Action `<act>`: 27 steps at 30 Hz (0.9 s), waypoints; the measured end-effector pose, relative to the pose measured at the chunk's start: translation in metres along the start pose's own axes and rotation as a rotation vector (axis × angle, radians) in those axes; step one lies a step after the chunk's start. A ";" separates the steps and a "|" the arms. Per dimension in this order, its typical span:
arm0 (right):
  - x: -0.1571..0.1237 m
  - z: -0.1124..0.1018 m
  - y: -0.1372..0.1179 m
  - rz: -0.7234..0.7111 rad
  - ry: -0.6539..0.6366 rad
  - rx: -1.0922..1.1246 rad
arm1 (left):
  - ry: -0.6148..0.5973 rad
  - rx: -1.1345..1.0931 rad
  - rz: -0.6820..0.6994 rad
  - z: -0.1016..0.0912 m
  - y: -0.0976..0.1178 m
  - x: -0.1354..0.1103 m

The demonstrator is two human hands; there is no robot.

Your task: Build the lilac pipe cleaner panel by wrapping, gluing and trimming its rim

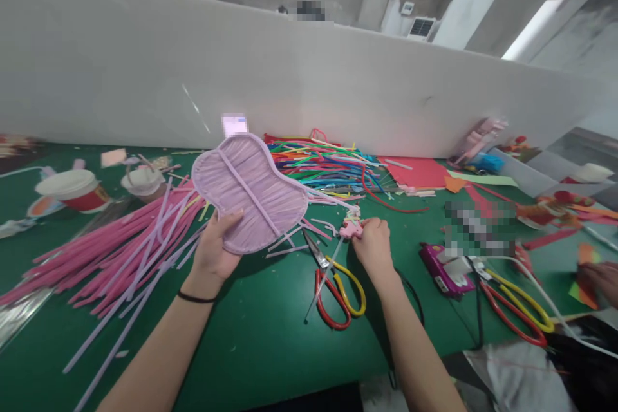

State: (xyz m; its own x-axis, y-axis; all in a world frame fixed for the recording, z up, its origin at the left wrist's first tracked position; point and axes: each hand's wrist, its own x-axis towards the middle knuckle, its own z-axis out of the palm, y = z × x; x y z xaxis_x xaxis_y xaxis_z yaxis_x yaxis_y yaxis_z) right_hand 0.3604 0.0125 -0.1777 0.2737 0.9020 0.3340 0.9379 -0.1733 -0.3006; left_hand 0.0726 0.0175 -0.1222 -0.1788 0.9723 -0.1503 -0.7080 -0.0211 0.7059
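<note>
My left hand point(215, 246) grips the lower edge of a lilac butterfly-shaped woven piece point(248, 190), held up over the green table point(251, 347). My right hand point(371, 244) is pinched on a small pink ornament point(350, 226) fixed to a thin stick that slants down to the table. Red-and-yellow scissors point(333, 286) lie between my two hands. A black band circles my left wrist.
Pink and lilac sticks point(111, 244) fan out at left, beside paper cups point(72, 190). Multicoloured sticks point(318, 164) and red paper point(420, 172) lie at the back by a white partition point(309, 90). A purple glue gun point(441, 267) and second scissors point(516, 312) sit right. Another person's hand point(601, 280) is at far right.
</note>
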 end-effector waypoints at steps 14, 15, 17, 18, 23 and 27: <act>-0.051 -0.026 -0.128 -0.041 -0.461 1.472 | -0.116 -0.037 -0.081 0.016 -0.022 -0.017; -0.050 -0.024 -0.132 -0.017 -0.412 1.484 | -0.147 -0.003 -0.068 0.017 -0.025 -0.019; -0.045 -0.023 -0.133 0.004 -0.331 1.486 | -0.210 0.084 -0.052 0.017 -0.028 -0.025; -0.040 -0.023 -0.130 0.003 -0.297 1.480 | -0.242 0.146 -0.061 0.016 -0.027 -0.029; -0.009 -0.038 -0.104 -0.090 -0.210 1.312 | -0.554 0.937 -0.040 0.014 0.022 -0.057; 0.013 -0.053 -0.086 -0.197 -0.282 1.172 | -0.289 1.018 0.615 0.039 0.085 -0.076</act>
State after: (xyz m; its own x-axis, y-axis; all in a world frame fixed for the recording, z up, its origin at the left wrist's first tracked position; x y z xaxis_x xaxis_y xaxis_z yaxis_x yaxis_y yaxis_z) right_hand 0.2945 0.0179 -0.1001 -0.0442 0.9519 0.3031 0.1582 0.3063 -0.9387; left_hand 0.0520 -0.0489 -0.0239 -0.0447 0.8833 0.4666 0.3218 -0.4295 0.8438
